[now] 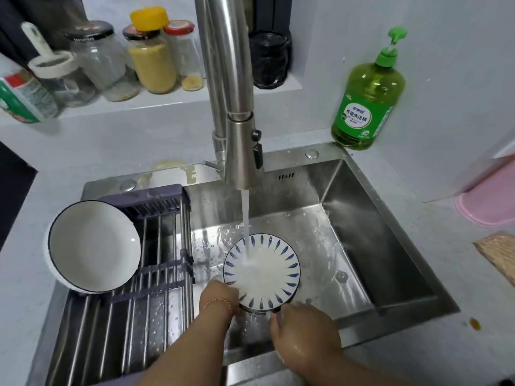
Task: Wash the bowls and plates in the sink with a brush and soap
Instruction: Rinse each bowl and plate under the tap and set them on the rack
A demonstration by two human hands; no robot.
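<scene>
The green soap bottle (pixel 367 87) at 2 o'clock has a label with Chinese characters; I cannot read the brand. My left hand (pixel 218 298) clamps the blue-patterned plate (pixel 262 271) at its 8 o'clock edge, my right hand (pixel 299 325) at 5 o'clock. The plate is tilted under the water stream (pixel 245 218), over the sink (pixel 348 207).

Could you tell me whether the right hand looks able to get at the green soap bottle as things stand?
Probably yes, once freed: the right hand is holding the patterned plate under the water, and the soap bottle stands on that side, behind the sink, with nothing between.
</scene>
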